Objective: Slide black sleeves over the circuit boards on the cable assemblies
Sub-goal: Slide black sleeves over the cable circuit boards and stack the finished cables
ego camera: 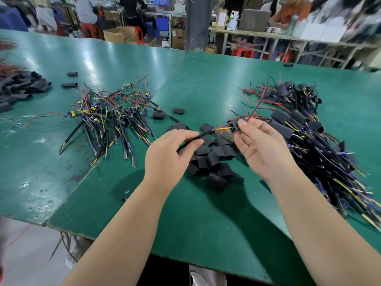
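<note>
Above the green table (185, 213) I hold one cable assembly (218, 131) stretched between both hands. My left hand (171, 153) pinches its black cable between thumb and fingers. My right hand (261, 145) pinches the black sleeve (237, 124) at the board end, with red and black wires sticking up past the fingertips. The board itself is hidden inside the sleeve and behind my fingers. A loose heap of black sleeves (212, 162) lies on the table under and between my hands.
A pile of bare cable assemblies (109, 114) with exposed boards lies at the left. A pile of sleeved assemblies (313, 141) lies at the right. More sleeves (18, 87) sit at the far left edge. People work at benches beyond the table.
</note>
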Motion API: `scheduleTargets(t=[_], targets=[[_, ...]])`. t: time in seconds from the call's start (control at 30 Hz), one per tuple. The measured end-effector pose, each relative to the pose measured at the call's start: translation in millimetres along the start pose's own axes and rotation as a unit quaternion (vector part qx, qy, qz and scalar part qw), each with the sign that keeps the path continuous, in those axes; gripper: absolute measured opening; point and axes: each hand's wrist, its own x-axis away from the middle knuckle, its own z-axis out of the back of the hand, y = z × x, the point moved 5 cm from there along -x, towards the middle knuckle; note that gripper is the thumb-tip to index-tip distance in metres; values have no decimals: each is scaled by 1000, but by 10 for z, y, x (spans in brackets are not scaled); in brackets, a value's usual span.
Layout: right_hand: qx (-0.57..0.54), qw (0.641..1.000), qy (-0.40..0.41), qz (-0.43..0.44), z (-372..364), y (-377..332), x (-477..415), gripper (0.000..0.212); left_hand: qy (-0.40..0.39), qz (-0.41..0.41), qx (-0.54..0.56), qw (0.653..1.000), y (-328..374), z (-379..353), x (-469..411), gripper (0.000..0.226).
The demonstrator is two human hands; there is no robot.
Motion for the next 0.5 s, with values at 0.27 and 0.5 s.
scheduleTargets(t=[0.27,0.5], targets=[[199,978,-8,57,-168,-467,-15,18,-53,-29,13,998,73,-74,21,25],[629,713,146,274,69,-1541,-274,18,25,133,-122,983,-396,116,-59,17]])
